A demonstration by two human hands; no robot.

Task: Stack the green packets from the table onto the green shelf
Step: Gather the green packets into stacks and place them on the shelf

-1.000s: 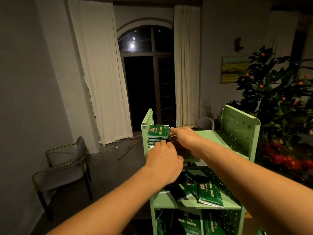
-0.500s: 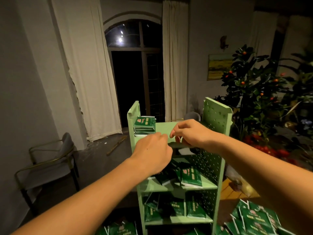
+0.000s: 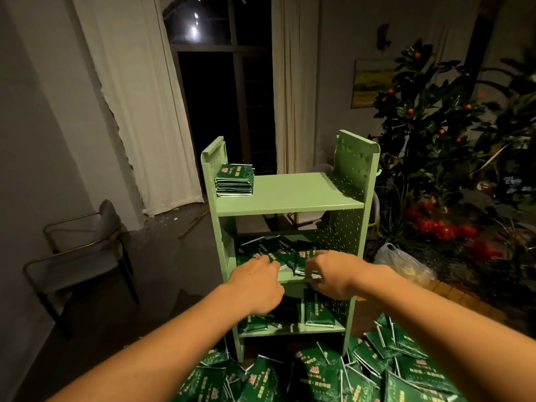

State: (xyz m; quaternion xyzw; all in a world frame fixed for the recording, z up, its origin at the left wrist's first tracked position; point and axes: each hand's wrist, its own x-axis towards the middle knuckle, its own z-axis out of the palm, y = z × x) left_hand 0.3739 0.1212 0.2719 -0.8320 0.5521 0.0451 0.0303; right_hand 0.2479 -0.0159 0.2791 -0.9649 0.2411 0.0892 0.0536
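Head view: both hands, left hand and right hand, hang loosely curled and holding nothing (I think) over loose green packets on the green shelf's middle tier; next, gather some to stack.

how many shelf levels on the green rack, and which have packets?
3. Top level: one neat stack at its left end. Middle level: loose packets, both hands in front. Bottom level: more packets, partly hidden.
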